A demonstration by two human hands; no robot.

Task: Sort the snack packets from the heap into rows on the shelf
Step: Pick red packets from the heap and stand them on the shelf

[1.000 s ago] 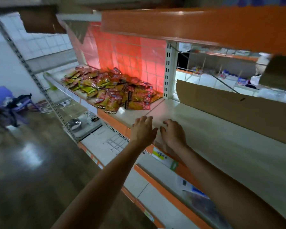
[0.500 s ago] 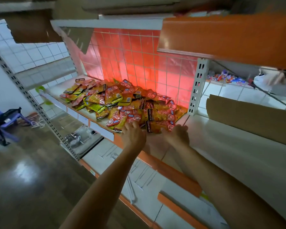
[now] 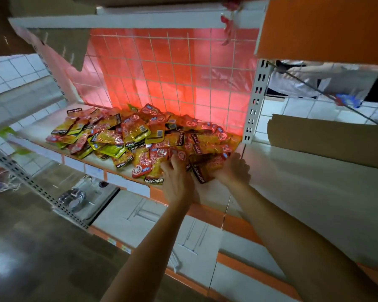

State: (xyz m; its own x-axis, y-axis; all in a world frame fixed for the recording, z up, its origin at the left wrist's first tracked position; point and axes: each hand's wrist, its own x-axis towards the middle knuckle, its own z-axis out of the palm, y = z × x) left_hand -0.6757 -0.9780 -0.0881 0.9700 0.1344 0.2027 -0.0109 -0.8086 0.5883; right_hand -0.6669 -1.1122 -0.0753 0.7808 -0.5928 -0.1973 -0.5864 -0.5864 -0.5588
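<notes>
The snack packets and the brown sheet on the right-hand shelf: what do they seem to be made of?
Snack packets: likely glossy plastic or foil film; they show bright glints and crinkles. Brown sheet: probably cardboard with a matte finish; it is flat, dull brown, with a ragged end.

Snack packets (image 3: 140, 136) red, yellow, black-banded; shelf (image 3: 292, 182) white, orange edge; back grid (image 3: 172, 73) red-lit.

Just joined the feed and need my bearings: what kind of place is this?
Probably a small shop or stockroom: a metal shelf with slotted uprights, a wire grid back panel, and a heap of branded snack packets.
</notes>
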